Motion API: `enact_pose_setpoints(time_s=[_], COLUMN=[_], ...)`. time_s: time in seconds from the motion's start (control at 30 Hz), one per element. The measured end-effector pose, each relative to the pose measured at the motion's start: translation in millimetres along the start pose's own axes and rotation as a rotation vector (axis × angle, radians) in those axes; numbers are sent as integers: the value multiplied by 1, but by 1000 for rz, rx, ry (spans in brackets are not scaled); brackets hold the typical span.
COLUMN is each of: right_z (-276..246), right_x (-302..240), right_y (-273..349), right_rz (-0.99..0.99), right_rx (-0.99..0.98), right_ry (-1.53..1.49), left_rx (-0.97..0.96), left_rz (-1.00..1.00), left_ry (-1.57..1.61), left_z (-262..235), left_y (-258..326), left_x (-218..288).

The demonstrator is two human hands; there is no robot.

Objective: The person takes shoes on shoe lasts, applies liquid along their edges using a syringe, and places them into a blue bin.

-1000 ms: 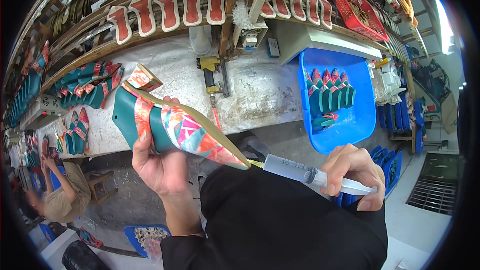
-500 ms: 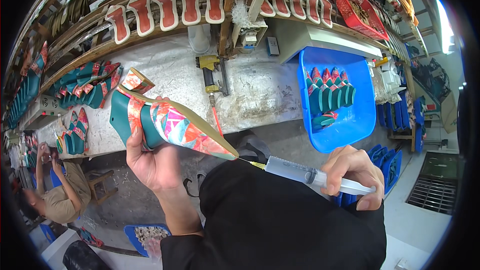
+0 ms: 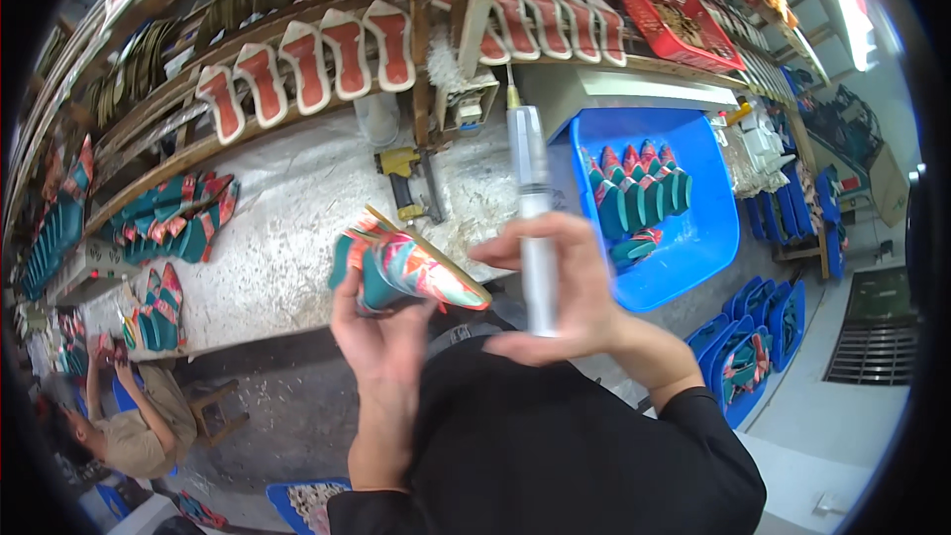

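Note:
My left hand [image 3: 381, 342] is wrapped round a floral-patterned shoe [image 3: 421, 272] in red, white and turquoise. A green last fills the shoe, and its tan sole faces away from me with the pointed toe to the right. In my right hand [image 3: 575, 302] is a clear plastic syringe [image 3: 530, 163], gripped by its lower barrel and plunger end. The syringe stands nearly upright in the picture, its thin needle pointing to the shelf, well apart from the shoe. Both hands are slightly blurred.
On the bench [image 3: 287, 183] lies a yellow-black air gun [image 3: 408, 180]. A blue tub [image 3: 684, 263] holds several lasted shoes. Red-and-white sole pieces [image 3: 310, 69] line the shelf beside a red basket [image 3: 674, 25]. More shoes [image 3: 178, 218] rest at left; a co-worker [image 3: 139, 426] sits beyond.
My right hand has drawn the syringe away from the shoe's toe and turned its needle upward. The shoe has moved right, tilting in my left hand. The whole view has shifted slightly.

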State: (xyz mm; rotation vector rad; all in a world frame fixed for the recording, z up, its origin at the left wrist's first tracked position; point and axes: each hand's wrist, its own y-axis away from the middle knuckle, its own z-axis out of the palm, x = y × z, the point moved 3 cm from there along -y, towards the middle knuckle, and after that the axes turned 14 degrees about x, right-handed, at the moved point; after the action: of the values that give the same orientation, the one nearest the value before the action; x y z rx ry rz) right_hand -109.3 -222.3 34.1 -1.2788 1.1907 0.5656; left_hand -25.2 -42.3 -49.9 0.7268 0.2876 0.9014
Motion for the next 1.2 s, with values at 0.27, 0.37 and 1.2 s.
enact_pose_setpoints(time_s=[0.27,0.37,1.2], right_z=[0,-4,-40], right_x=[22,24,-72], right_y=[-20,-23,-28], right_rz=[107,185,-262], right_rx=[461,487,-323], right_ry=[40,115,-137], left_rx=[-64,-138,-633], left_rz=[-328,-321,1203], left_ry=[-124,-582,-1638], left_z=[-17,-22,89], left_y=[14,40,61], left_x=[-54,-53,27])
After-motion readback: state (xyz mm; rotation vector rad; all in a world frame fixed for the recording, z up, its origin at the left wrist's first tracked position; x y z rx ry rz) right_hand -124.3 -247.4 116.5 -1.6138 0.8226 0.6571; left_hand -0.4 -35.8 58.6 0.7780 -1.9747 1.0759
